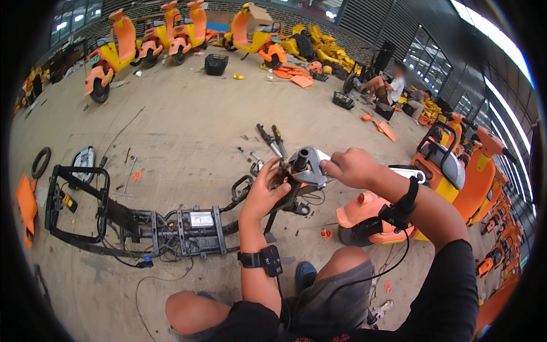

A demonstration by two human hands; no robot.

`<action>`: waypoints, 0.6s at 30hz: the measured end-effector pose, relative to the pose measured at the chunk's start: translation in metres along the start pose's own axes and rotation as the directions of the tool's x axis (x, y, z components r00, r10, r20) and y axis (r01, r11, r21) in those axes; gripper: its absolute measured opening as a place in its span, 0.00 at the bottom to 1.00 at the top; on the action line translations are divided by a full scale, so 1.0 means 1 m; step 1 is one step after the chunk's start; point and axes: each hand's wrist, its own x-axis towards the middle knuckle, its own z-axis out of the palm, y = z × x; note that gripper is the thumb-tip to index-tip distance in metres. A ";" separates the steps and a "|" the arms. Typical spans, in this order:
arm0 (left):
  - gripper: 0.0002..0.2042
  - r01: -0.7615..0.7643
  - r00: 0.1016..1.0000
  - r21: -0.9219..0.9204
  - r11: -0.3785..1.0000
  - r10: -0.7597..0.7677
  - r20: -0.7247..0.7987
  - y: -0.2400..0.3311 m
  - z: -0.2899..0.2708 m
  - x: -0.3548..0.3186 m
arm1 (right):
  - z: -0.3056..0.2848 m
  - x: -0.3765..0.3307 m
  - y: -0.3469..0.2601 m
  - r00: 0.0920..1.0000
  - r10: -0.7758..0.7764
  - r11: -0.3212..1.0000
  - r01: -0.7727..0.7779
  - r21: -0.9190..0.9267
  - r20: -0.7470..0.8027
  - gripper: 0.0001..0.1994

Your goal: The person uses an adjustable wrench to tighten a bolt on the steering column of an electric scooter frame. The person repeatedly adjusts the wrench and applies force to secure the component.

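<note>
A stripped black scooter frame lies across the floor in front of me, its head tube rising at the right end. Around the top of that tube sits a grey metal bracket. My left hand curls against the tube's left side, thumb and fingers bent around it. On the bracket's right side, my right hand is closed with its thumb at the edge. What lies inside its curled fingers is hidden. Long-handled tools rest on the floor just beyond the left hand.
An orange and yellow scooter stands close at my right. Loose parts, including an orange panel and a black tyre, lie at left. Further off are parked scooters, a black basket and a seated person.
</note>
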 end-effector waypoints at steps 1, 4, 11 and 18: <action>0.41 0.045 0.999 -0.020 0.999 -0.045 0.016 -0.013 -0.011 -0.005 | -0.003 0.000 -0.002 1.000 -0.001 1.000 0.001 -0.004 0.009 0.29; 0.38 0.038 0.995 0.030 0.999 -0.035 -0.090 -0.037 -0.024 -0.010 | 0.000 -0.001 -0.002 1.000 -0.021 1.000 0.021 -0.022 0.000 0.29; 0.38 -0.047 0.975 -0.032 0.998 0.039 -0.221 -0.040 -0.043 -0.006 | 0.002 -0.001 0.004 0.999 -0.029 0.997 0.027 -0.068 -0.017 0.29; 0.38 0.314 0.904 0.300 0.901 -0.187 -0.385 -0.097 -0.099 -0.031 | 0.000 0.006 -0.006 0.999 -0.051 0.998 0.051 -0.037 0.004 0.29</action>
